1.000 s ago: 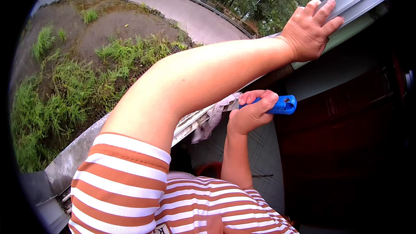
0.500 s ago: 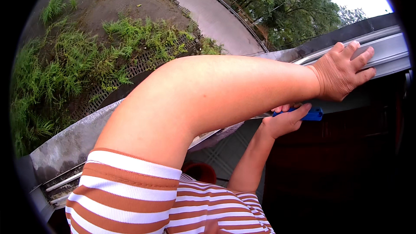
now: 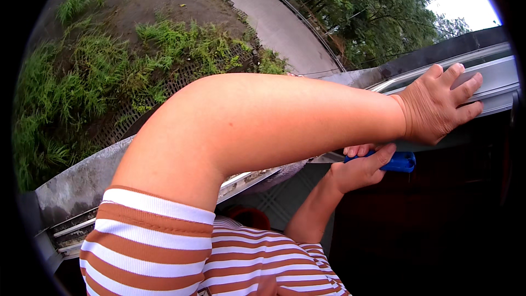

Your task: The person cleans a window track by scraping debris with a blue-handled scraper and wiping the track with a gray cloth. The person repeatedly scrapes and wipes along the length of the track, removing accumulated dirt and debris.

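One striped sleeve (image 3: 150,241) fills the near left. Right of it, one red round vessel (image 3: 249,216) is partly hidden by the shirt (image 3: 263,257); beyond, the forearm covers much of what seems one purplish cloth (image 3: 285,174). A grey strip (image 3: 324,159), its far side covered, leads right to one blue handle (image 3: 402,161). The right hand (image 3: 356,172) grasps this handle, fingers and thumb wrapping its left part, its right end protruding. Farther right, four spread fingers of the left hand (image 3: 438,104) rest against one metal frame (image 3: 499,74), cut off rightward; its thumb is hidden.
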{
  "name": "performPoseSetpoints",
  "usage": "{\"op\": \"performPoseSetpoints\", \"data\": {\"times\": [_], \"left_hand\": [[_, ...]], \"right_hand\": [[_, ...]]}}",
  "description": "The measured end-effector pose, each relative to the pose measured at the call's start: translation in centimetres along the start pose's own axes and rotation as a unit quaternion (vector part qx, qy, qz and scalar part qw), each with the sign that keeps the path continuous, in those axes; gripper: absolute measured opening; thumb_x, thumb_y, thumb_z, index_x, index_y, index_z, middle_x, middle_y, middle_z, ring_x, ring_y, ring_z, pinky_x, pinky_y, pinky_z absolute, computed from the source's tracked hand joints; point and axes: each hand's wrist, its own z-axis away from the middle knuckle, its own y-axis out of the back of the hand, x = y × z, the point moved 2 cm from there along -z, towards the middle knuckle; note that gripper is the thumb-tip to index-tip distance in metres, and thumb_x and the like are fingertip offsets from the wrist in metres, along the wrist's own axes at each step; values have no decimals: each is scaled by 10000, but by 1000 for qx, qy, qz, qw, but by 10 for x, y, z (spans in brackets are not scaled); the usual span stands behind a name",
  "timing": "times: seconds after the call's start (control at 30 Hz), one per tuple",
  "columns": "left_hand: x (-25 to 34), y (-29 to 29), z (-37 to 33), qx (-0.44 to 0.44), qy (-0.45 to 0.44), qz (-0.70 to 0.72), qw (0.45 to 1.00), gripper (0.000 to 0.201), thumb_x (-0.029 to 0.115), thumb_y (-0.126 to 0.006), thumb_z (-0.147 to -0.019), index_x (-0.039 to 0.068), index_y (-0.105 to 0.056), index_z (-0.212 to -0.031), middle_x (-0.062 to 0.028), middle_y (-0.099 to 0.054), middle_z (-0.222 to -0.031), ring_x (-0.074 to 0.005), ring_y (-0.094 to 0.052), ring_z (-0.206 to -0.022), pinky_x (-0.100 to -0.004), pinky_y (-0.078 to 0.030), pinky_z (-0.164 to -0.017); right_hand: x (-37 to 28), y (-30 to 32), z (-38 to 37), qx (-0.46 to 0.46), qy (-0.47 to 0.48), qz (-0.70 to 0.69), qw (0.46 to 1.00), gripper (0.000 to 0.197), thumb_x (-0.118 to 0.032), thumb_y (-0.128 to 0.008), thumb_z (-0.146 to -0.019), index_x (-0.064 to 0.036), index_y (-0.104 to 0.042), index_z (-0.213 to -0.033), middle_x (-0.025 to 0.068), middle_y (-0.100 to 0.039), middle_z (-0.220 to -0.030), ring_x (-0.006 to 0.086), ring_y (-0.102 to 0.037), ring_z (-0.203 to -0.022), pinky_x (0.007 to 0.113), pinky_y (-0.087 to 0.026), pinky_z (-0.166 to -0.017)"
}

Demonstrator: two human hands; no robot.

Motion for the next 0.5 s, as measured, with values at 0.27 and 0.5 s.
{"op": "performPoseSetpoints", "data": {"times": [0.27,0.5], "left_hand": [[-1,-1,2,-3,6,-1,1000,477,209,-643,-664,130,-570,-1129,-198,-442,-1284,-389,-459,-1068,-432,-437,-737],[7,-8,0,-9,14,24,1000,468,234,-631,-679,125,-579,-1131,-204,-449,-1298,-414,-459,-1111,-464,-423,-796]], "right_hand": [[45,6,-38,99,113,8,989,371,-334,-530,-879,-17,-521,-687,20,-464,-583,119,-407,-484,250,-323,-445],[130,79,-106,-16,268,305,914,318,-248,-506,-882,-16,-508,-1100,55,-601,-992,211,-601,-904,316,-510,-731]]}}
